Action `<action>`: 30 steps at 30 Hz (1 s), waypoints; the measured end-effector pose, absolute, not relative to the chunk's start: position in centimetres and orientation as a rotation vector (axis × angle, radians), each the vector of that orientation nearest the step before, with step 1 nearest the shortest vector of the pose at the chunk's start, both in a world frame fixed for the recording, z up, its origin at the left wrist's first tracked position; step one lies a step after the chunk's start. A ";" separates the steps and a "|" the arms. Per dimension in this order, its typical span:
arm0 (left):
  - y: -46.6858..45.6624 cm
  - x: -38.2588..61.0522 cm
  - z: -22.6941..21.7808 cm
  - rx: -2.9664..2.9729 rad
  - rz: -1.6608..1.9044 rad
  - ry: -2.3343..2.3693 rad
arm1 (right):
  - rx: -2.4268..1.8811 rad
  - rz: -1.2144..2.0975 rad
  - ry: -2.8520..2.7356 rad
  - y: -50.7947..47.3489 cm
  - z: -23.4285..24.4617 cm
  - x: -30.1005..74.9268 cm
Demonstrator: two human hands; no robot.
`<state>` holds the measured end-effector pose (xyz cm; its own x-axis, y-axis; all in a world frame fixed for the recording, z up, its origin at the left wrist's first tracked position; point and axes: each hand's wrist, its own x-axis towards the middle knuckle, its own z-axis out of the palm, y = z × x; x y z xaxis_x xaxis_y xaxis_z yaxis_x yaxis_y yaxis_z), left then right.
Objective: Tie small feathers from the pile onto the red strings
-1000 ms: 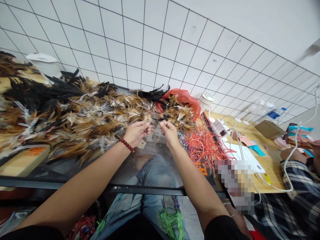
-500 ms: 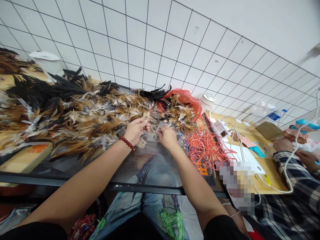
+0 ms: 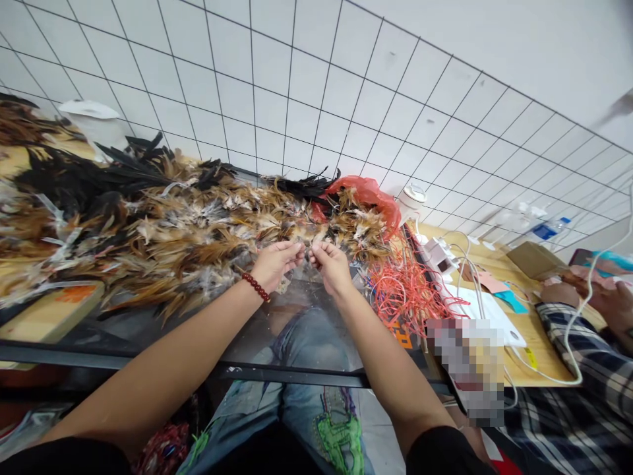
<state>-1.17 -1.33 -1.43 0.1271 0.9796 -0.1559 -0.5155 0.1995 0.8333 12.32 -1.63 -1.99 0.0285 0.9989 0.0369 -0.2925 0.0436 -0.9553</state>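
Observation:
My left hand (image 3: 277, 265), with a red bead bracelet (image 3: 256, 287) at the wrist, is closed in a pinch above the transparent tabletop (image 3: 242, 336). Close beside it, my right hand (image 3: 332, 265) pinches too, fingertips almost meeting the left ones. Whatever lies between the fingers is too small to make out. Brown and cream feathers (image 3: 208, 218) are heaped just behind and to the left of both hands. Black feathers (image 3: 84, 178) lie behind them, at the left.
A red plastic bag (image 3: 368, 198) sits behind a smaller feather clump. Tangled orange-red cord (image 3: 405, 284) lies to the right, near a phone (image 3: 465, 369), white cables and a white board (image 3: 487, 313). A co-worker's plaid sleeve (image 3: 578, 336) is at far right. A wire grid (image 3: 291, 49) lines the wall.
My right hand has moved up and turned, its fingertips now close to my left hand's. My left hand has shifted slightly. The co-worker's hands at the right have moved too.

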 end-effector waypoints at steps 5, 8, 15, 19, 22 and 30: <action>-1.5 -0.9 -1.3 0.696 1.238 0.790 | -1.042 1.205 -1.143 -2.0 -2.0 11.9; -1.6 -0.8 -1.3 0.698 1.227 0.782 | -1.072 1.123 -1.147 -1.7 -2.1 11.9; -1.9 -0.4 -1.5 0.684 1.228 0.809 | -1.176 1.003 -1.261 -1.8 -2.7 11.8; -1.7 -0.3 -1.7 0.678 1.246 0.826 | -1.267 0.649 -1.579 -2.5 -2.6 12.0; -1.4 -0.6 -1.7 0.726 1.295 0.866 | -1.182 0.367 -1.843 -2.9 -2.0 12.4; -0.6 -1.6 -0.6 0.605 1.528 0.906 | -1.555 0.352 -2.049 -2.0 -1.0 15.3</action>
